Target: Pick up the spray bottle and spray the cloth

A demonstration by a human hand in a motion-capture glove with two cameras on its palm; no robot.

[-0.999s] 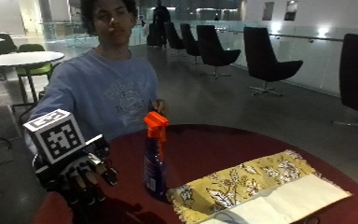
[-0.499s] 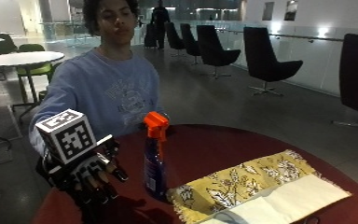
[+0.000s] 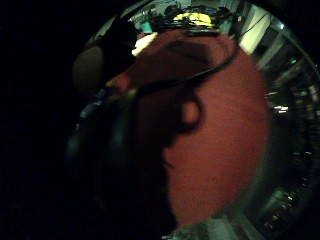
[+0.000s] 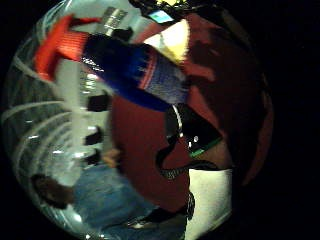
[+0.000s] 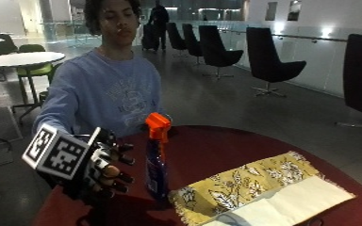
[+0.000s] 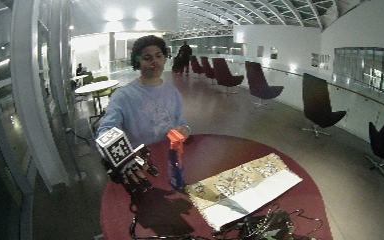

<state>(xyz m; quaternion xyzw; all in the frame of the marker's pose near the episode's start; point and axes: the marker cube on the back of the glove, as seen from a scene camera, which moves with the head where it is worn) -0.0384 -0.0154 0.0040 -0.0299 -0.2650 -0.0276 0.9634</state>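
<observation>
Since a second ago my gloved right hand (image 5: 102,169) has risen off the desk (image 5: 231,146) and drawn in toward the spray bottle (image 5: 156,162); the bottle and the cloth (image 5: 243,183) have not shifted.

What worries me is the bottle itself. It is tall and narrow, standing upright just beyond my fingertips, with its orange trigger head (image 5: 157,126) above my hand. If I come in from the side and my fingers strike the body before they wrap it, I judge it could tip away from me onto the cloth. Gripping too low would also leave my index finger short of the trigger, so I should close up near the neck.

My hand is spread, fingers apart and only slightly bent, palm turned toward the bottle. It holds nothing and touches nothing; I see a gap between fingertips and bottle in the outside view. The thumb-side palm view shows the bottle (image 4: 125,67) close ahead of the palm.

The cloth lies flat on the desk on the far side of the bottle from my hand, its near corner just beside the bottle's base.
</observation>
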